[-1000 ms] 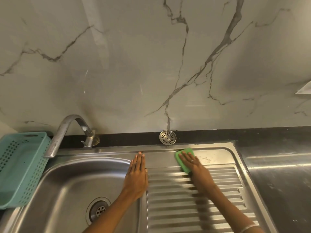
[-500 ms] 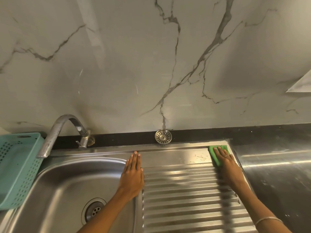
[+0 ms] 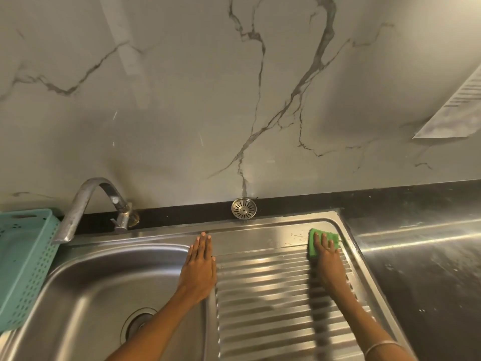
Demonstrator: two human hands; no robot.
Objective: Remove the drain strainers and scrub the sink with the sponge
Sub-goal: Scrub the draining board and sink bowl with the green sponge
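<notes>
A green sponge [image 3: 315, 237] lies at the far right corner of the ribbed steel drainboard [image 3: 268, 290]. My right hand [image 3: 328, 259] presses flat on the sponge, fingers spread over it. My left hand [image 3: 199, 269] rests flat and open on the ridge between the drainboard and the steel sink basin [image 3: 104, 277]. One round metal drain strainer [image 3: 244, 208] leans on the black ledge against the wall, behind the drainboard. The basin's drain hole [image 3: 135, 324] is partly hidden by my left forearm.
A curved steel faucet [image 3: 86, 204] arches over the basin's far left. A teal perforated plastic basket [image 3: 23, 264] stands left of the sink. Dark countertop [image 3: 421, 269] extends right of the drainboard. A marble-pattern wall rises behind, with a paper sheet [image 3: 458, 105] at upper right.
My right hand slid the sponge from the drainboard's far middle rightward to its far right corner, then slightly back left. My left hand stayed flat in place.
</notes>
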